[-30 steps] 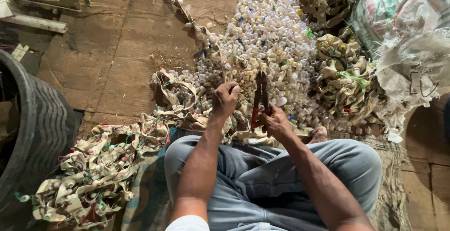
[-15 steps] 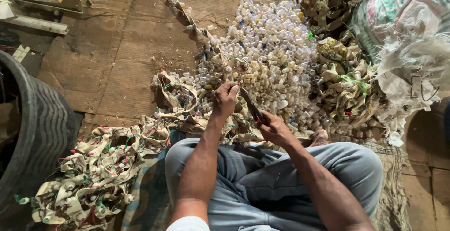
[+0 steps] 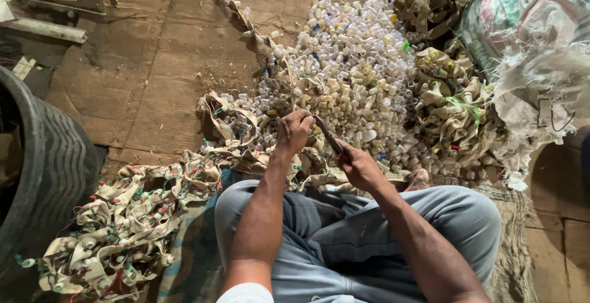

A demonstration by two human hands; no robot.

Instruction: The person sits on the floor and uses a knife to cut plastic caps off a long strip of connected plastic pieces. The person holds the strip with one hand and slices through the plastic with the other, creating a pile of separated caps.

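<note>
Above the lap, left hand (image 3: 294, 131) fingers pinching strip (image 3: 246, 155), right hand (image 3: 359, 166) gripping cutters (image 3: 329, 136).

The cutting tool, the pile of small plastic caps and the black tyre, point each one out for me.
cutting tool (image 3: 327, 136), head view, on the dark blades between the two hands.
pile of small plastic caps (image 3: 356, 63), head view, on the middle of the heap.
black tyre (image 3: 46, 174), head view, on its ribbed tread at the left edge.

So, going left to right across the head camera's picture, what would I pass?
Black tyre → tangled strip with wired sockets → left hand → cutting tool → right hand → bundled strips → frayed woven sack.
</note>
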